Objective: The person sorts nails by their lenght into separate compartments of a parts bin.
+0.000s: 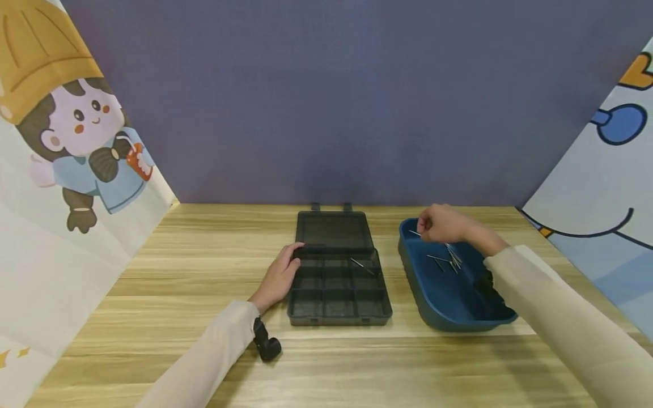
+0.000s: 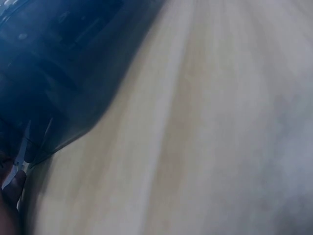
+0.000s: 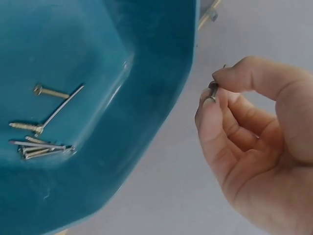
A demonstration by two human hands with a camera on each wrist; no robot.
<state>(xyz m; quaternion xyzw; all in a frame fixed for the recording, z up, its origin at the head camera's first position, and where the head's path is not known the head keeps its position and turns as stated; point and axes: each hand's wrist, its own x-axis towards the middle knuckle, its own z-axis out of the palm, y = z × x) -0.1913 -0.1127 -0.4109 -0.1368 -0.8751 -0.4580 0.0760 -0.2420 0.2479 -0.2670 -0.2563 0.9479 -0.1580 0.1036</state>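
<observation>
My left hand [image 1: 278, 277] rests at the left side of a smoky plastic compartment box [image 1: 339, 321], its lid [image 1: 334, 228] laid back behind it. Inside one right-hand compartment lies a thin metal nail [image 1: 361, 264]. Over the far left end of a blue bin [image 1: 433, 317], my right hand [image 1: 442, 222] pinches a thin metal nail [image 3: 213, 91] between thumb and fingers. Several loose screws and nails [image 1: 451, 259] lie in the bin. In the left wrist view, a bluish see-through surface [image 2: 63, 63] fills the upper left, and only part of the left fingertips shows.
The box and bin stand side by side on a wood-grain table [image 1: 204, 266]. A dark blue-grey panel [image 1: 326, 102] rises behind the table. Printed white panels [image 1: 30, 243] flank it on the left and right.
</observation>
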